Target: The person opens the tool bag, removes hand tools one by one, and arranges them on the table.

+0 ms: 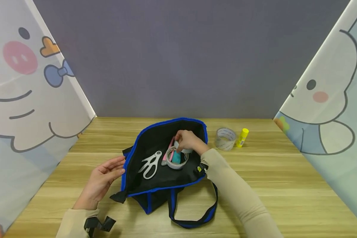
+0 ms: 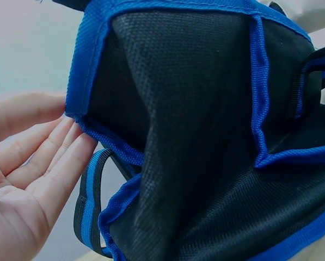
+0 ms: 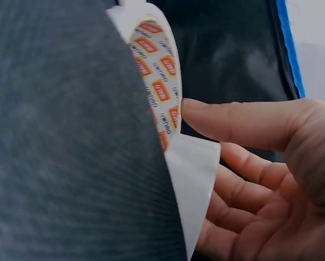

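The right hand (image 1: 188, 140) pinched a white tape roll (image 1: 175, 166) inside the black bag (image 1: 166, 180), something dark (image 3: 69, 136) hiding half the roll at the wrist. I couldn't make out the teal thing (image 1: 176, 157) behind it. The left hand (image 1: 102, 178) held the blue rim (image 1: 124, 178). Bare bench (image 1: 285, 172) stretched rightward beyond 1 glue stick (image 1: 242, 138).

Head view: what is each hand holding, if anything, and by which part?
The left hand pinches the black bag by its blue left edge. The right hand seems to pinch the white tape roll by its rim.
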Demonstrator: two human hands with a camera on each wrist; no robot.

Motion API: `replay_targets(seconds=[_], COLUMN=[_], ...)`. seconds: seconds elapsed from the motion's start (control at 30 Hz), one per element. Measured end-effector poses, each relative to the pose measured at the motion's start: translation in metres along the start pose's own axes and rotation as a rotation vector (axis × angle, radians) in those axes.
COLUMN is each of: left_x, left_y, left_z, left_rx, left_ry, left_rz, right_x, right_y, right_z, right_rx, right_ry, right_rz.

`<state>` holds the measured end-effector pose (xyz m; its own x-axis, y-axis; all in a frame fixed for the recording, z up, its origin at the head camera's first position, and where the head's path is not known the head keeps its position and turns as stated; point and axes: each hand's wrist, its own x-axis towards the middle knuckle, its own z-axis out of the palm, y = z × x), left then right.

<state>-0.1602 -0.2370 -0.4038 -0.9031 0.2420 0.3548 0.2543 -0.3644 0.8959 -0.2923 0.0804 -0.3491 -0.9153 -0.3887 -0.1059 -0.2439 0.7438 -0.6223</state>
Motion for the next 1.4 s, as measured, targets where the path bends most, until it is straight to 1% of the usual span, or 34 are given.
replay_targets(seconds=[0.1,0.2,0.3,0.4,0.67,0.87,0.93,0.97,1.03,1.17,1.23,1.4], left_x=[-0.001,-0.001,0.000,0.002,0.006,0.006,0.006,0.006,0.006,0.005,0.004,0.003], left_y=[0.000,-0.001,-0.001,-0.001,-0.002,-0.001,-0.001,-0.001,-0.001,-0.001,-0.002,-0.002], left_z=[0.001,0.002,0.002,0.003,0.003,0.001,0.001,0.001,0.000,0.000,-0.001,0.000], left_rx=[0.010,0.030,0.039,0.032,0.017,0.008,0.008,0.009,0.010,-0.004,-0.012,-0.008], left_ry=[0.005,0.011,0.015,0.017,-0.001,-0.001,-0.001,-0.002,-0.003,-0.007,-0.009,-0.012], left_rz=[-0.020,-0.035,-0.034,-0.026,-0.009,0.001,0.002,0.002,0.004,0.007,0.007,0.007], right_x=[-0.001,-0.001,-0.001,-0.001,-0.004,-0.005,-0.006,-0.007,-0.009,-0.014,-0.016,-0.020], right_y=[0.000,0.000,0.002,0.003,-0.002,-0.005,-0.006,-0.007,-0.008,-0.008,-0.007,-0.001], right_z=[0.006,0.010,0.012,0.010,-0.009,-0.030,-0.038,-0.042,-0.049,-0.057,-0.058,-0.063], right_rx=[-0.014,-0.024,-0.040,-0.061,-0.103,-0.147,-0.141,-0.124,-0.054,0.171,0.260,0.391], right_ry=[-0.027,-0.034,-0.023,0.005,0.082,0.144,0.160,0.167,0.165,0.116,0.098,0.097], right_rz=[0.002,0.000,-0.003,-0.004,-0.013,-0.026,-0.037,-0.041,-0.046,-0.029,-0.019,-0.025])
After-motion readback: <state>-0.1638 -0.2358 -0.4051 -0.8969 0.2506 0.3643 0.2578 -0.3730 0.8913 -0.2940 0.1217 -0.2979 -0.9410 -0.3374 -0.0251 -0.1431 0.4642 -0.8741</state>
